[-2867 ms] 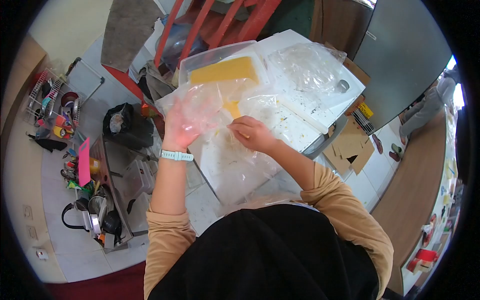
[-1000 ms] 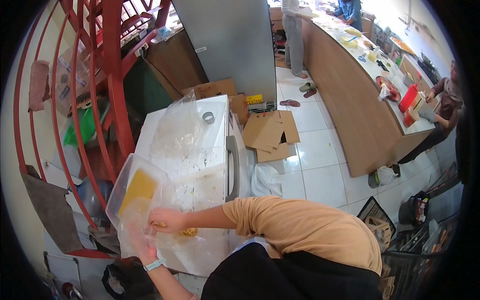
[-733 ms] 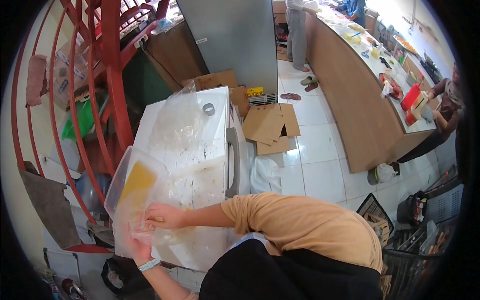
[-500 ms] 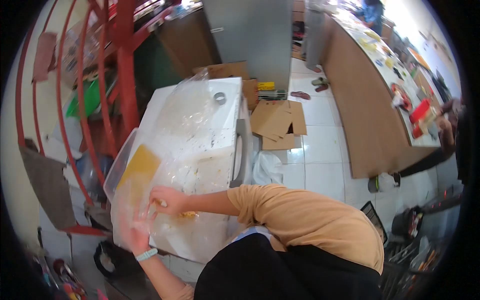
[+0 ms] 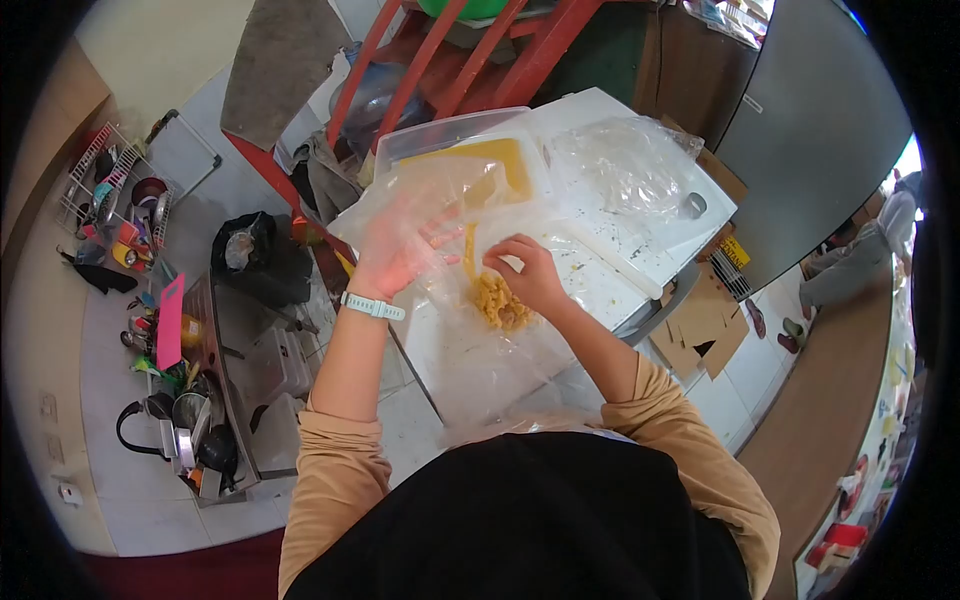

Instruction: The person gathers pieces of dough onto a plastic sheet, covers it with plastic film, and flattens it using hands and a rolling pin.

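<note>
My left hand (image 5: 400, 255) is behind or inside a clear plastic bag (image 5: 440, 190), with its fingers stretched out and apart under the film. A pale watch strap circles that wrist. My right hand (image 5: 530, 275) is curled, thumb and fingers drawn together; whatever they hold, if anything, is too small to make out. Just below it lies a pile of yellow-brown food pieces (image 5: 503, 303), seemingly in or under clear plastic. A thin yellow strip (image 5: 470, 250) shows between the hands. Beyond them stands a clear plastic container (image 5: 450, 128) with a flat yellow layer (image 5: 515, 165).
The white work surface (image 5: 585, 115) carries crumpled clear plastic (image 5: 640, 165) and a grey ring (image 5: 692, 205). Red railings (image 5: 545, 55) stand behind. A black bin (image 5: 262, 265) and a rack of kitchenware are at left; flattened cardboard (image 5: 705, 320) lies on the floor at right.
My view has swung left, so the surface appears further right. My right hand has drawn apart from the left and is over the food pieces. My left hand's fingers show spread under plastic.
</note>
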Tool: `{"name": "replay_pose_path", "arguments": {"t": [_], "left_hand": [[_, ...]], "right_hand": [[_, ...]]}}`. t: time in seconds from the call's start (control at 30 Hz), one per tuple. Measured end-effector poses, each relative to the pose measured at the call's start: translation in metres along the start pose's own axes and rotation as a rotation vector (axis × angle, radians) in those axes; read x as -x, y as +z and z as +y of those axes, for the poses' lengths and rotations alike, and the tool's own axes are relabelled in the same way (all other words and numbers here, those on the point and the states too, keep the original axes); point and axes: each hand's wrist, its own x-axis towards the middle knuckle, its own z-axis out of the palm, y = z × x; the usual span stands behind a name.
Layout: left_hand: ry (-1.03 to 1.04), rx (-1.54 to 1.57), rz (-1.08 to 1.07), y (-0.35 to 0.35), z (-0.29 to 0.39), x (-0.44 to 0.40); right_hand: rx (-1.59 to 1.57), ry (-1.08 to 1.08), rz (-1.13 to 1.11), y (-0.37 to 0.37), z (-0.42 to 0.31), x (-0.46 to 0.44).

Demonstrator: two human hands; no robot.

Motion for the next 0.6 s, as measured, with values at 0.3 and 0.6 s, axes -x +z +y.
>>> {"name": "replay_pose_path", "arguments": {"t": [0.3, 0.6], "left_hand": [[0.115, -0.168, 0.23, -0.038, -0.035, -0.017], [0.245, -0.331, 0.306, -0.004, -0.049, -0.011]], "right_hand": [[-0.325, 0.296, 0.044, 0.017, 0.008, -0.015], [-0.549, 0.35, -0.062, 0.023, -0.01, -0.017]]}}
